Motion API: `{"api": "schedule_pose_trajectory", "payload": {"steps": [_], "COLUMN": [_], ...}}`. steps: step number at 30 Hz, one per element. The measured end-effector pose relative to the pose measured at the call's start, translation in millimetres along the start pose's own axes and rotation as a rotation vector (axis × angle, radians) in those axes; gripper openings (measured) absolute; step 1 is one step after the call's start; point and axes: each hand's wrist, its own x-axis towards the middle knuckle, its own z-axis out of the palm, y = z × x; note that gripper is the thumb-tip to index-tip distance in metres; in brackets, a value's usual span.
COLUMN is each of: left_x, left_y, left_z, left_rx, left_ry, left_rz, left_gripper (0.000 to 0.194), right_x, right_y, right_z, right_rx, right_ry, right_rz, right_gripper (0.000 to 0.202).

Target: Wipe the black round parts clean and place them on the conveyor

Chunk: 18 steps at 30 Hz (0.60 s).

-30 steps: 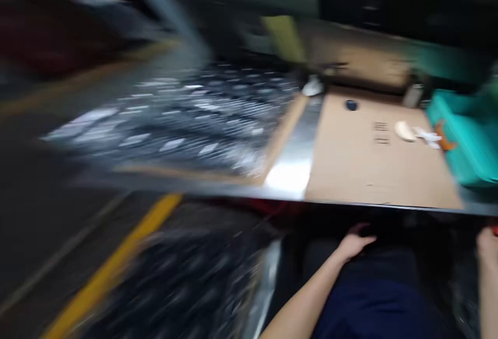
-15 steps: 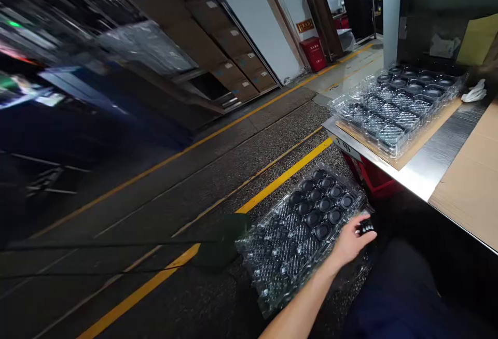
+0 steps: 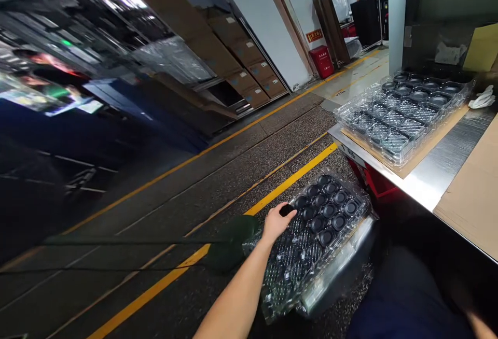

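My left hand (image 3: 275,221) reaches over a stack of clear plastic trays (image 3: 317,279) near the floor. Its thumb and fingers are closed on a small round black part (image 3: 287,209), partly hidden by the fingers. Black round parts (image 3: 329,210) sit in the pockets at the tray's far end; the nearer pockets look like ridged clear plastic. At the bottom right corner a blurred bit of my right hand or forearm (image 3: 481,326) shows, its fingers hidden. On the metal table (image 3: 424,188) lies another clear tray (image 3: 400,160) with black round parts in its far pockets.
Cardboard (image 3: 472,194) covers the table's near right side, and a white crumpled glove or cloth (image 3: 482,98) lies behind it. A dark green round object (image 3: 233,240) stands left of the low trays. Further off are cardboard boxes (image 3: 249,82) and a red bin (image 3: 322,61).
My left hand has moved left from the right edge of the low tray to above its middle, holding the black part. The view has shifted slightly, and skin now shows at the bottom right.
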Motion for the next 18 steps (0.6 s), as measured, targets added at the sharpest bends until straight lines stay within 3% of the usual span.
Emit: {"api": "schedule_pose_trajectory", "payload": {"steps": [2,5,7,9,13,18], "left_x": [3.3,0.4,1.3,8.4,31.9,42.6], "left_y": [7.5,25.1,30.3,25.7,-2.1,-26.0], "left_z": [0.5,8.6,14.1,16.1,8.6,0.9], "left_rx": [-0.182,-0.618,-0.781,-0.642,0.009,0.187], "left_ry": [-0.034,-0.216,-0.301,-0.233,-0.029,-0.056], "left_rz": [-0.028,-0.071,-0.104,-0.095,-0.060,-0.080], "left_gripper": [0.067,0.073,0.073,0.072,0.071,0.069], "right_x": [-1.4,-4.7,-6.9,-8.5,-10.6,-12.6], "right_y": [4.2,11.8,16.3,19.8,22.1,19.6], "right_z": [-3.6,-7.5,-8.2,-8.2,-6.9,-4.6], "right_rx": [0.016,0.033,0.045,0.057,0.079,0.103], "right_ry": [0.009,0.022,0.031,0.041,0.052,0.048], "right_rz": [0.017,0.045,0.062,0.078,0.101,0.106], "right_gripper": [0.029,0.029,0.029,0.030,0.032,0.031]}}
